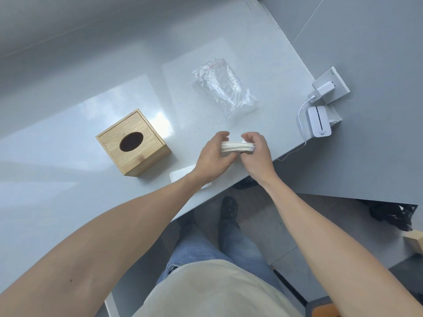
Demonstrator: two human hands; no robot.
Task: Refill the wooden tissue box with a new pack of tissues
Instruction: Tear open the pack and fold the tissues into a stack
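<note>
A square wooden tissue box with a dark oval slot in its top stands on the grey counter, to the left of my hands. A white stack of tissues is held edge-on between my hands above the counter's front edge. My left hand grips its left end and my right hand grips its right end. An empty clear plastic wrapper lies crumpled farther back on the counter. A single white tissue lies flat by the box, partly under my left wrist.
At the right, a white charger sits in a wall socket with a cable to a small white device at the counter's edge. Below are my jeans, a dark shoe and the tiled floor.
</note>
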